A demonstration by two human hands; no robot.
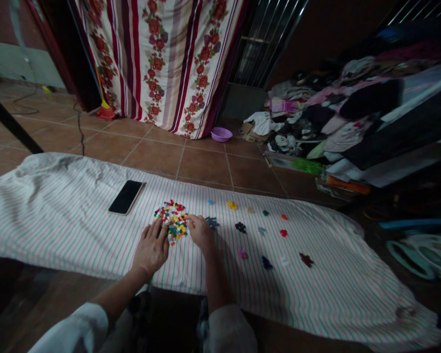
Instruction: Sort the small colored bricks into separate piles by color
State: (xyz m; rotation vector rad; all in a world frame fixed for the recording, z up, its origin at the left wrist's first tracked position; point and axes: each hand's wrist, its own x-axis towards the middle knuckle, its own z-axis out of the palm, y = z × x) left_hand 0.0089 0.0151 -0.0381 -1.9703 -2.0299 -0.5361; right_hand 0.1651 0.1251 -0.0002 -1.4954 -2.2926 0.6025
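Note:
A mixed pile of small coloured pieces (176, 226) lies on the striped cloth (84, 235). My left hand (152, 249) rests at the pile's left edge, palm down with its fingers spread. At the right edge, my right hand (200, 232) has its fingers pinched together; anything between the fingertips is too small to make out. Sorted little heaps lie to the right: grey (212, 223), black (240, 227), yellow (232, 205), pink (243, 254), dark blue (267, 263), red (283, 233), brown (306, 260) and several others.
A phone (126, 197) lies on the cloth left of the pile. Beyond the cloth are a tiled floor (154, 152), a purple basin (221, 134), a floral curtain (169, 63), a broom (106, 111) and heaped clothes (327, 108) at right.

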